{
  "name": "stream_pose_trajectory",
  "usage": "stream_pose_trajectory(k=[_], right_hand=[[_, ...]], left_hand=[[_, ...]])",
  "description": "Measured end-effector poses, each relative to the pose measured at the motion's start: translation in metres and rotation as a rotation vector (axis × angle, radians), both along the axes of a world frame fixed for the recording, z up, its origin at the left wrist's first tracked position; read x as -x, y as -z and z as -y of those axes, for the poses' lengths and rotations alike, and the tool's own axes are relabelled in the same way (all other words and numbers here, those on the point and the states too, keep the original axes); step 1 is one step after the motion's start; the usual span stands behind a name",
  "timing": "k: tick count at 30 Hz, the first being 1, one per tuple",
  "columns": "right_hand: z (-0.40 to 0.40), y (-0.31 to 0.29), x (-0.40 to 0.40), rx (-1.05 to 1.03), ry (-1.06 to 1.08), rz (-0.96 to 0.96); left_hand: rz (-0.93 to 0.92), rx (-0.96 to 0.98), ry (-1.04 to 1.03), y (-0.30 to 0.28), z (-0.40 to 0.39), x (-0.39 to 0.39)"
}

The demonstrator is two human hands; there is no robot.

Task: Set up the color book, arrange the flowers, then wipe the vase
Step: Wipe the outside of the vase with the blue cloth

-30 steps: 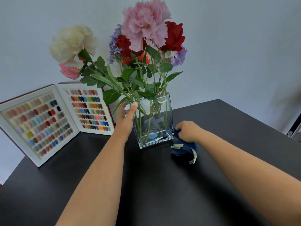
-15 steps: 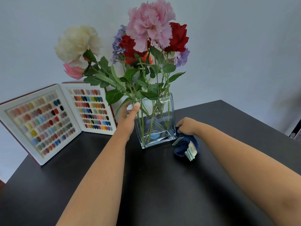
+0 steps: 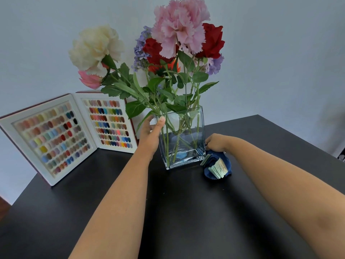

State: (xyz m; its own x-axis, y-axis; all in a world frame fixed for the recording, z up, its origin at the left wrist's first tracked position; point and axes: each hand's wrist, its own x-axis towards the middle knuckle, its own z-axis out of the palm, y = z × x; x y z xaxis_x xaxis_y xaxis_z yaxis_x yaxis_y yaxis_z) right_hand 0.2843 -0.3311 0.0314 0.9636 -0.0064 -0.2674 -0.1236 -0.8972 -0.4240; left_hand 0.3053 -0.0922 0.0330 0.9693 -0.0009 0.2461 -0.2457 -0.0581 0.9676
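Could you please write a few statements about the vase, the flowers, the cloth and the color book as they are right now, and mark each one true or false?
1. The left hand grips the glass vase by its left side. True.
2. The color book lies closed and flat on the table. False: it stands open on the black table, with both swatch pages facing the camera.
3. The right hand holds the blue cloth beside the base of the vase. True.
4. The vase holds no flowers. False: the flowers stand in it, their stems showing through the glass.
5. The blue cloth lies to the left of the vase. False: it is on the vase's right.
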Motion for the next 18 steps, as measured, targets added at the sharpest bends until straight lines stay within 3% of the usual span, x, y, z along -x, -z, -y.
stream_pose_trajectory(k=[8,18], right_hand=[[0.004,0.001,0.008,-0.04,0.006,0.015],[0.009,0.007,0.019,-0.247,0.105,0.093]], left_hand=[[0.002,-0.003,-0.006,0.0,0.001,0.0],[-0.009,0.011,0.001,0.002,-0.001,-0.002]])
